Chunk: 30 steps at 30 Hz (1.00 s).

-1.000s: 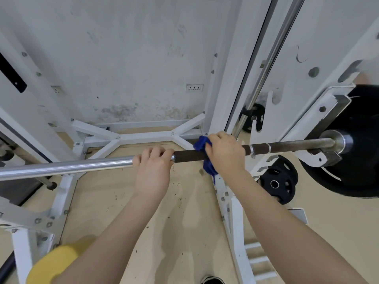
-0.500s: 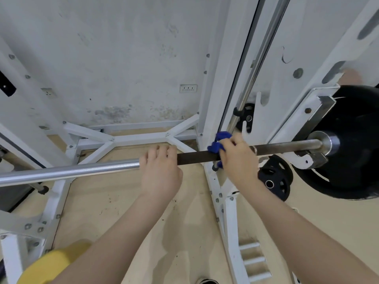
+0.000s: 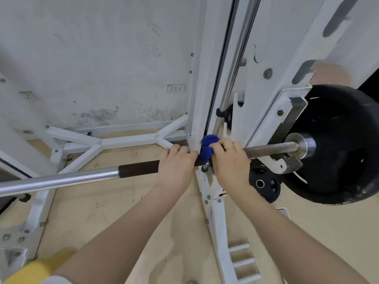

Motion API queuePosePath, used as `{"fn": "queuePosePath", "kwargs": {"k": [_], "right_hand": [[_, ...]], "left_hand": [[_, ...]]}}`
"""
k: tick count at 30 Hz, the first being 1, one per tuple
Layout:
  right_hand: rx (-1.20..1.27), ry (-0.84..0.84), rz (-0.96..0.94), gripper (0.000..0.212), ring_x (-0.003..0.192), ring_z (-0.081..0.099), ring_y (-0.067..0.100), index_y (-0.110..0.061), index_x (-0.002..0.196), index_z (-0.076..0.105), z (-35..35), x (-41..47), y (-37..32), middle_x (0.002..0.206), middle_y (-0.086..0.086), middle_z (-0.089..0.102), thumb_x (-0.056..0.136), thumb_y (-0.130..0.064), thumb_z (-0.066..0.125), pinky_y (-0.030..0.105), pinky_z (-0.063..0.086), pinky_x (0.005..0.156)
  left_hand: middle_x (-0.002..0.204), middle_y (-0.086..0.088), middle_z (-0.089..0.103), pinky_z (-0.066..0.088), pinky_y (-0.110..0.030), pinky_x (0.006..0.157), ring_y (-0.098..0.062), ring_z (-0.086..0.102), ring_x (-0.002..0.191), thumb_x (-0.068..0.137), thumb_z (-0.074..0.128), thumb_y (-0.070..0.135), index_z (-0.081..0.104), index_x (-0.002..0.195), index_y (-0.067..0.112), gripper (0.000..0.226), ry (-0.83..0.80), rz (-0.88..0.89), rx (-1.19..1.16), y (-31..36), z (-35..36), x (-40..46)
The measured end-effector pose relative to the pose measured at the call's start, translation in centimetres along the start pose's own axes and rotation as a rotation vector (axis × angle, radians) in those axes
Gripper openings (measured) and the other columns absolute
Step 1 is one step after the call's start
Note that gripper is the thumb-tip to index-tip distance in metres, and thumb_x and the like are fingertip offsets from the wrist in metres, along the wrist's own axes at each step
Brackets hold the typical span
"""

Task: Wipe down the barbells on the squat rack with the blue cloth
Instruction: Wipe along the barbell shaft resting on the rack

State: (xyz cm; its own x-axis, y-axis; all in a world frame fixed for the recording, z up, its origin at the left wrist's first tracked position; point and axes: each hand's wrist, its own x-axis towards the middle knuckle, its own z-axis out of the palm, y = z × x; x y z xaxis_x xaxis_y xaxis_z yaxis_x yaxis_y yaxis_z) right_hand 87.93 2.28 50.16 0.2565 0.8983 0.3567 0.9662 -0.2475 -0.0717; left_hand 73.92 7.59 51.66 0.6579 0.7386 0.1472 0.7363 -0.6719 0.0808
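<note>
my right hand (image 3: 229, 160) is wrapped tight around the blue cloth (image 3: 207, 150), bunched on the barbell (image 3: 139, 168). my left hand (image 3: 176, 167) grips the bar bare, touching the cloth's left side. the bar's long axis runs left to right; unwiped shaft lies rightward toward the one big weight plate (image 3: 344, 144). one cloth, one barbell in view, one small plate (image 3: 264, 184) below.

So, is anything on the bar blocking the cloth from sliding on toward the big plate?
Nothing visible: from the blue cloth under the right hand, the barbell runs bare to the collar beside the black plate.
</note>
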Motion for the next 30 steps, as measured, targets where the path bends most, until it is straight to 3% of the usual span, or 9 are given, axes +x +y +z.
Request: {"fn": "queuePosePath", "kwargs": {"k": [3,8,11,15,19,22,26,27,30], "right_hand": [[-0.029,-0.015,-0.038,0.018,0.079,0.055,0.031,-0.011,0.093,0.065,0.2,1.0,3.3,0.094,0.010,0.062,0.075,-0.012,0.069,0.037,0.043,0.068],[-0.006,-0.074,0.144,0.026,0.100,0.049,0.027,-0.011,0.112,0.056,-0.6,3.2,5.9,0.112,0.007,0.056,0.098,-0.022,0.037,0.036,0.036,0.082],[0.394,-0.027,0.225,0.022,0.087,0.050,0.019,-0.007,0.109,0.052,-3.4,5.4,4.0,0.104,0.009,0.054,0.098,-0.016,0.036,0.027,0.035,0.073],[0.670,0.280,0.265,0.020,0.072,0.043,0.014,-0.005,0.109,0.050,-8.0,6.2,2.8,0.089,0.001,0.049,0.097,-0.009,0.034,0.020,0.027,0.061],[0.637,-0.104,0.041,0.016,0.070,0.050,0.010,-0.012,0.106,0.051,-7.2,3.1,4.2,0.081,-0.003,0.054,0.098,-0.015,0.037,0.014,0.038,0.060],[0.509,-0.369,-0.115,0.020,0.088,0.054,0.019,-0.014,0.098,0.060,-4.1,0.7,5.1,0.092,0.000,0.059,0.093,-0.028,0.047,0.033,0.046,0.078],[1.010,-0.422,0.136,0.013,0.095,0.059,0.024,-0.026,0.093,0.060,-3.6,1.8,4.3,0.103,0.003,0.059,0.088,-0.035,0.053,0.040,0.051,0.077],[0.978,-0.448,0.063,0.012,0.098,0.060,0.020,-0.032,0.098,0.060,-3.3,1.8,4.3,0.105,-0.002,0.062,0.088,-0.035,0.055,0.036,0.049,0.083],[0.206,-0.392,-0.430,0.056,0.123,0.043,0.014,-0.033,0.134,0.042,-1.4,1.0,4.3,0.135,-0.010,0.049,0.081,-0.048,0.055,0.038,0.027,0.103]], "left_hand": [[0.110,0.003,0.063,0.033,-0.035,0.089,-0.024,0.049,0.109,0.090,0.052,0.034,0.056,0.114,0.022,0.027,0.029,-0.024,-0.006,0.0,0.3,0.1],[0.063,0.005,0.067,0.047,-0.033,0.060,-0.025,0.062,0.066,0.054,0.086,0.030,0.070,0.076,0.020,0.029,0.105,-0.034,0.026,-0.1,1.0,0.1],[0.066,0.004,0.068,0.047,-0.034,0.063,-0.026,0.063,0.068,0.057,0.085,0.030,0.071,0.081,0.019,0.029,0.122,-0.040,0.009,0.0,1.0,0.1],[0.093,-0.002,0.070,0.038,-0.039,0.082,-0.031,0.057,0.093,0.081,0.066,0.029,0.066,0.106,0.018,0.027,0.101,-0.073,-0.060,0.3,0.9,0.0],[0.108,0.000,0.066,0.034,-0.037,0.086,-0.030,0.052,0.103,0.088,0.057,0.030,0.060,0.115,0.020,0.029,0.118,-0.095,-0.079,0.4,1.0,-0.2],[0.094,-0.002,0.069,0.038,-0.037,0.079,-0.031,0.056,0.089,0.083,0.064,0.031,0.066,0.100,0.015,0.023,0.145,-0.081,-0.067,0.2,1.3,-0.2],[0.078,-0.002,0.071,0.042,-0.038,0.071,-0.032,0.059,0.073,0.070,0.077,0.022,0.069,0.084,0.012,0.019,0.153,-0.090,-0.089,0.1,1.6,-0.1],[0.084,-0.002,0.072,0.040,-0.038,0.074,-0.033,0.058,0.079,0.074,0.074,0.022,0.068,0.089,0.013,0.019,0.164,-0.098,-0.099,0.1,1.5,-0.1],[0.099,0.000,0.070,0.034,-0.037,0.083,-0.032,0.054,0.093,0.083,0.064,0.025,0.065,0.100,0.015,0.020,0.155,-0.105,-0.126,0.1,1.3,-0.2]]}}
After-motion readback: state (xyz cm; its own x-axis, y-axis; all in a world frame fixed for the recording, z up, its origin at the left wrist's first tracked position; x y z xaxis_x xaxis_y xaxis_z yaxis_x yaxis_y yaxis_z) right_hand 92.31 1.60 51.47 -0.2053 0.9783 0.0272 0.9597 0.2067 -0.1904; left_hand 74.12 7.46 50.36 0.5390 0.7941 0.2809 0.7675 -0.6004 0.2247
